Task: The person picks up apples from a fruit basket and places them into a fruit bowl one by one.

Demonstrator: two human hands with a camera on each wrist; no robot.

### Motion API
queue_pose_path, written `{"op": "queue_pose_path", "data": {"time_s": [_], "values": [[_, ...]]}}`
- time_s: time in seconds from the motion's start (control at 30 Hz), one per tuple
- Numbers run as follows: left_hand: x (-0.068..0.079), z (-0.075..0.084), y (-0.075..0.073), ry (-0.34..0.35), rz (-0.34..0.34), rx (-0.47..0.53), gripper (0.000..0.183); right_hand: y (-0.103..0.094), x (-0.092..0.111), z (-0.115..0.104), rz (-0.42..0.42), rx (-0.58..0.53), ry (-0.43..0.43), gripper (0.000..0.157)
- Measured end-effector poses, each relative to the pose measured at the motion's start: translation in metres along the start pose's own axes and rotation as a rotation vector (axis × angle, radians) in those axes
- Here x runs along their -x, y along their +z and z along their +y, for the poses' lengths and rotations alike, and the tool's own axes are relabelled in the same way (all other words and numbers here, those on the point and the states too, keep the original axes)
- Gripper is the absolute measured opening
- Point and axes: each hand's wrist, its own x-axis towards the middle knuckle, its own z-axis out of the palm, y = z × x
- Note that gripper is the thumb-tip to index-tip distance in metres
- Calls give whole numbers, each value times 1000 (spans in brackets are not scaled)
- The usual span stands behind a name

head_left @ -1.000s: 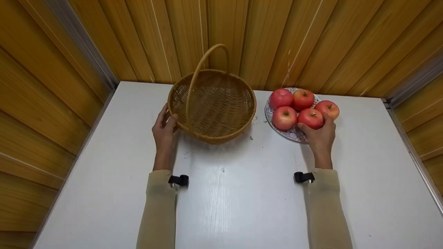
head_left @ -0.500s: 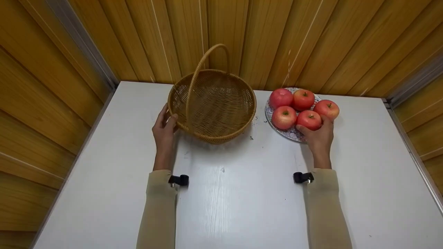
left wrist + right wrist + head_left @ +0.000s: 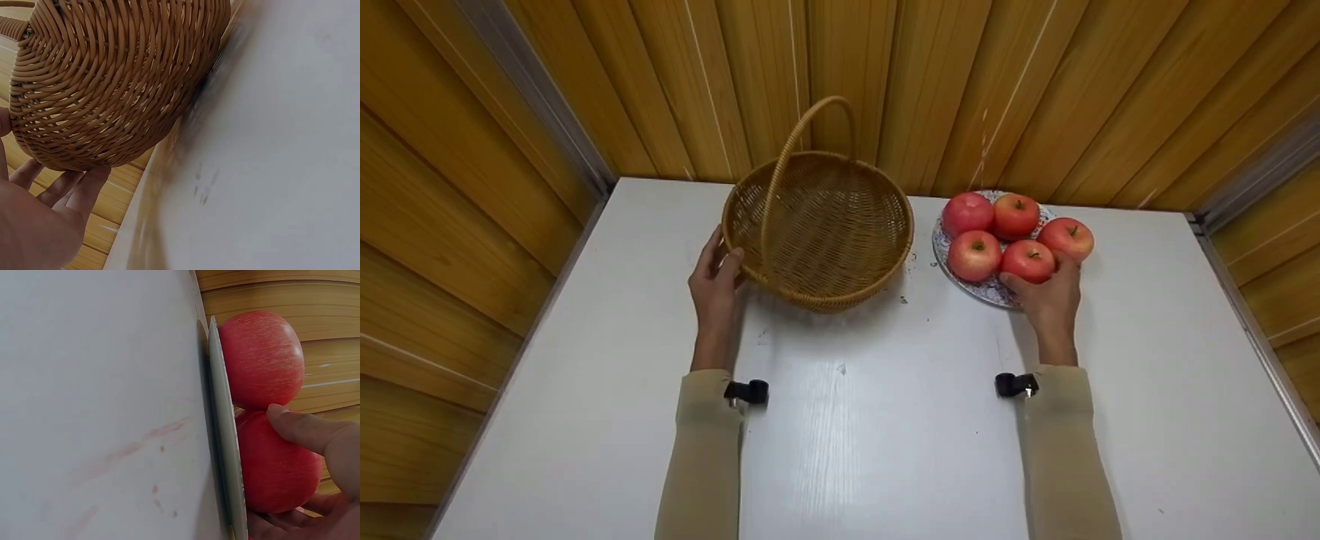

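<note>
A round wicker basket [image 3: 840, 292] with a tall arched handle stands at the back of the table, its inside bare. My left hand [image 3: 715, 283] holds its left side, thumb at the rim and fingertips [image 3: 100, 173] against the outer weave. Several red apples sit on a patterned plate [image 3: 988, 294] to the right of the basket. My right hand [image 3: 1054, 298] grips the front apple [image 3: 1027, 260], thumb on the near left and fingers around the right. In the right wrist view, this apple [image 3: 275, 464] sits low against the plate, beside another apple [image 3: 261, 360].
A white table [image 3: 840, 442] spreads out below both hands. Wood-look panels [image 3: 930, 82] rise close behind the basket and plate, with more at both sides. The other apples [image 3: 975, 255] crowd around the gripped one on the plate.
The right hand and the front apple have shifted slightly left, closing in on the neighbouring apple. The left hand and basket stay where they were.
</note>
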Motion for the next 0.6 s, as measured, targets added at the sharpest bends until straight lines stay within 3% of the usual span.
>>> {"op": "queue_pose_path", "data": {"time_s": [0.33, 0.6], "values": [[0, 0, -1, -9, 4, -8, 53, 2, 0, 2, -4, -19, -2, 95], [-2, 2, 1, -4, 5, 31, 54, -8, 1, -3, -60, 38, -9, 96]]}}
